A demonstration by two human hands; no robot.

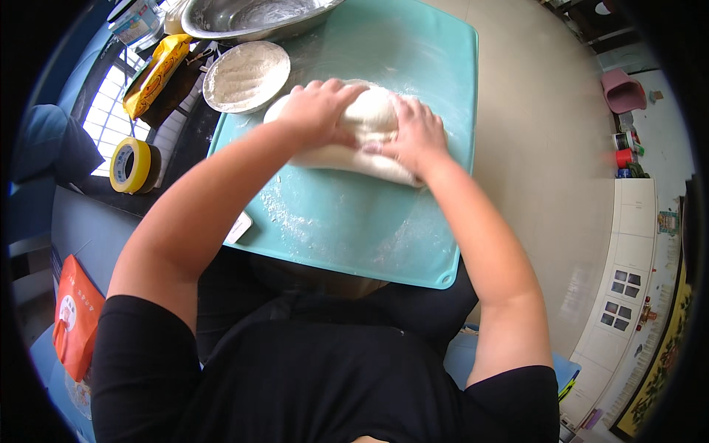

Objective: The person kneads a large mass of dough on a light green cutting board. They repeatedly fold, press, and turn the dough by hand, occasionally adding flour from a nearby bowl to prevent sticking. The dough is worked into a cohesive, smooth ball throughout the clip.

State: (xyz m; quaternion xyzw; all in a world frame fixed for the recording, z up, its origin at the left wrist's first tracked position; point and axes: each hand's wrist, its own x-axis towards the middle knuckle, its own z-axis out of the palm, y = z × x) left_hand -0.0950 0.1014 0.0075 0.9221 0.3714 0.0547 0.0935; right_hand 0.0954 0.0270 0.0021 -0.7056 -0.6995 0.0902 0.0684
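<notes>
A large, pale lump of dough (371,112) lies crosswise on a turquoise board (347,221) dusted with flour. My left hand (319,111) grips its left part, fingers curled over the far side. On the right end, my right hand (417,133) is pressed down with its fingers bent round the dough. Between the two hands the dough bulges up, and a long, smooth roll of it shows along the near side. Both thumbs point inward near the middle. The underside of the dough is hidden.
Beyond my left hand stands a bowl of flour (258,83), with a metal basin (277,29) behind it. On the dark table at left are a yellow tape roll (120,168), a yellow packet (159,70) and a jar (136,28). An orange bag (80,295) lies nearer me.
</notes>
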